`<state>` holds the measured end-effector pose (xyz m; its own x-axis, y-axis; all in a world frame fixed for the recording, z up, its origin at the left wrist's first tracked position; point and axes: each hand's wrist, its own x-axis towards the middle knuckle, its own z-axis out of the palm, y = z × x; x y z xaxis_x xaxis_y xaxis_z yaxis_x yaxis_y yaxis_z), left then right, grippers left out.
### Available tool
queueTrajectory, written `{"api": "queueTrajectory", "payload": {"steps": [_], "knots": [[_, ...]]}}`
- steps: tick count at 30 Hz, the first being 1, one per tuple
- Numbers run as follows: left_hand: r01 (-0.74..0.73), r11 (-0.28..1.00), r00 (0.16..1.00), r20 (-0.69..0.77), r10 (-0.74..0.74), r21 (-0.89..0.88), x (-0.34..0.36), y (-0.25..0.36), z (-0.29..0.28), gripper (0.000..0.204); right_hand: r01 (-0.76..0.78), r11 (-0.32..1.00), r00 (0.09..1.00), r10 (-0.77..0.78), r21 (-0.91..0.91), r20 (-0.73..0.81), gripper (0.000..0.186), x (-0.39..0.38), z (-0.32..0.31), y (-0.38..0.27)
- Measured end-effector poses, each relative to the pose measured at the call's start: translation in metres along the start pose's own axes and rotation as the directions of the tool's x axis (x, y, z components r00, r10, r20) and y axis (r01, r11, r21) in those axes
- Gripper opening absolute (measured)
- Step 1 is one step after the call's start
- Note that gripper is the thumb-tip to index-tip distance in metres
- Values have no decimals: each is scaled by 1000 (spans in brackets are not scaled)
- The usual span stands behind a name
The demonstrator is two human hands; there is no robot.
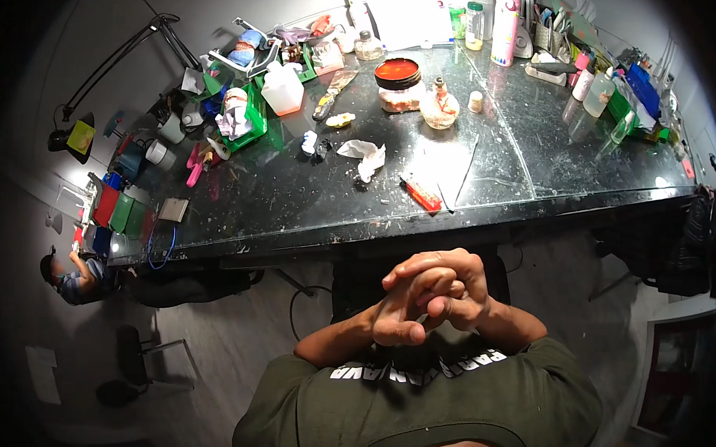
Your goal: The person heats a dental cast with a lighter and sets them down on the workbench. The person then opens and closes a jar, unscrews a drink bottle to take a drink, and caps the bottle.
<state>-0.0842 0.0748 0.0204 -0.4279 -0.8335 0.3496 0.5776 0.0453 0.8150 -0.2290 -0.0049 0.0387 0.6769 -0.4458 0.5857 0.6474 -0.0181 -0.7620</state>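
Observation:
My left hand (398, 319) and my right hand (462, 286) are clasped together over my lap, below the bench's front edge, fingers bent around one another. On the dark glass-topped bench (295, 213) just beyond them lie a red plastic item (424, 196), a thin rod (463, 172) and a crumpled tissue (368, 155). Farther back stand a round glass bottle (438, 112) with red streaks, an open jar (397, 73) with orange-red content, and a small pale cap (475, 101). A knife-like tool (327, 104) lies left of the jar.
Green trays with supplies (247, 121), a white jug (282, 91), a lamp arm (119, 61) and a blue cord (166, 256) are at the left. Bottles and bins (615, 98) line the right. Another person (84, 281) works at far left; a chair (141, 350) stands behind.

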Motion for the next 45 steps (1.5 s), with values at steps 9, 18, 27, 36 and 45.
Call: {"api": "queueTrajectory", "payload": {"steps": [9,18,27,36,45], "knots": [[-93,994,989,-119,86,-52,7,2,12,67,-148,974,981,166,170,-101,79,-9,17,21],[-164,986,977,-146,158,-25,1,4,11,65,111,993,989,-108,29,-101,52,-10,11,32],[-440,889,863,-214,458,128,9,3,19,64,-95,989,983,112,118,-149,22,-9,19,29],[-461,871,848,-204,489,172,23,0,21,56,-145,989,948,146,27,-281,19,-17,14,28],[44,999,859,509,-46,16,10,60,-33,64,-33,838,949,197,-544,246,61,10,-39,-39]]}}
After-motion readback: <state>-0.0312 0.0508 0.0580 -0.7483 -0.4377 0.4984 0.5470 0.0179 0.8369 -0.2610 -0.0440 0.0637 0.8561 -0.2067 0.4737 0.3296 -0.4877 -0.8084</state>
